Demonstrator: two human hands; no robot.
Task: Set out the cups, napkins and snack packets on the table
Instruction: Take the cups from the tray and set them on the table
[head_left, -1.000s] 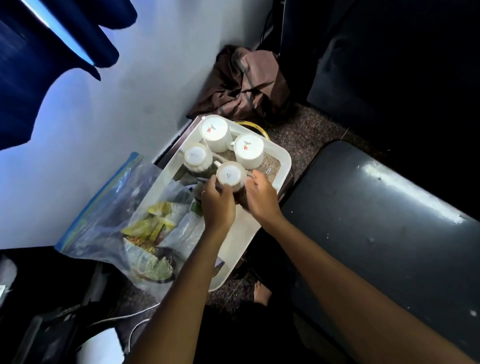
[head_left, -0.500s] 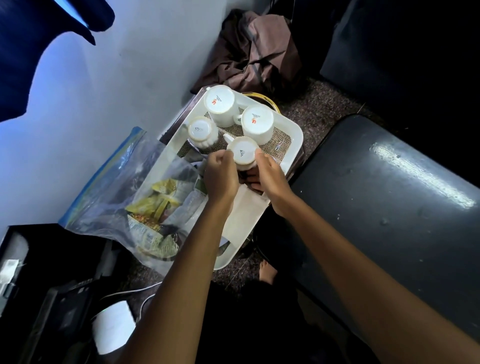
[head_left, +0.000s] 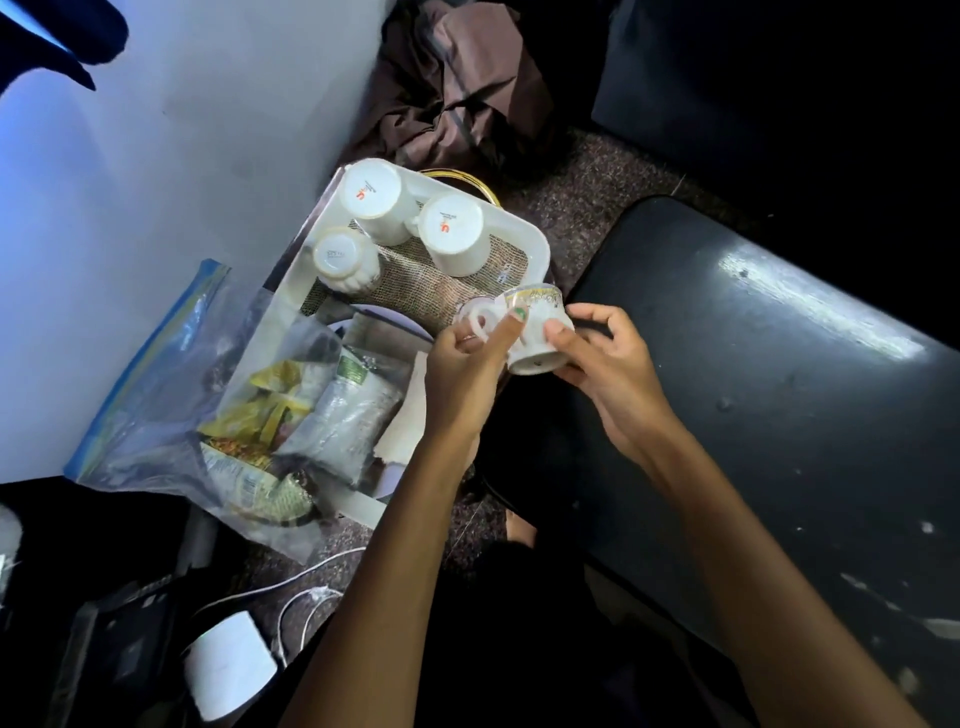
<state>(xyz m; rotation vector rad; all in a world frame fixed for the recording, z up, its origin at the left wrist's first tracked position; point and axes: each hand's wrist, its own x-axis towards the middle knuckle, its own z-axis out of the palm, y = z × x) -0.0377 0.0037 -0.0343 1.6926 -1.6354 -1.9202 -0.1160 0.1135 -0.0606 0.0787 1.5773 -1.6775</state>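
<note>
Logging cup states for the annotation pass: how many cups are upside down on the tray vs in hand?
Upside down on the tray: 3 — large cup, second large cup, small ribbed cup.
In hand: 1 — gold-trimmed cup, tilted, held between left hand and right hand.
Total: 4 cups.

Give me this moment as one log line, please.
step: lifting cup | cup: tilted, held by left hand and right hand | tray: three cups upside down | table: bare
</note>
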